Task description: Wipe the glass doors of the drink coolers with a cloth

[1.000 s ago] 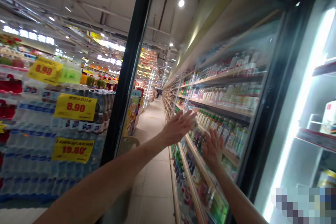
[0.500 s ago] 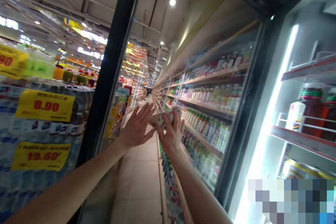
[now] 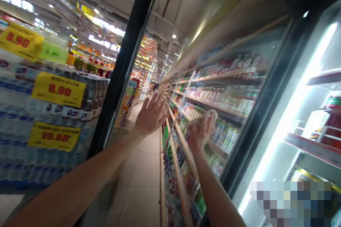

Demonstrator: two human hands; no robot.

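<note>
My left hand is raised with its fingers spread, palm toward the glass door pane; it looks laid against the glass and holds nothing. To its right, my right hand presses a crumpled pale cloth toward the same pane. The fingers are bent over the cloth and blurred by motion. A dark door frame borders the pane, and the door stands swung out from a lit cooler.
On the right are the cooler's shelf, bottles and a bright light strip. Stacked bottle packs with yellow price signs stand at left. Through or in the glass appear a tiled aisle floor and long drink shelves.
My right hand has moved the cloth to the right, away from my left hand. My left hand keeps about the same place on the door, while the whole view has shifted.
</note>
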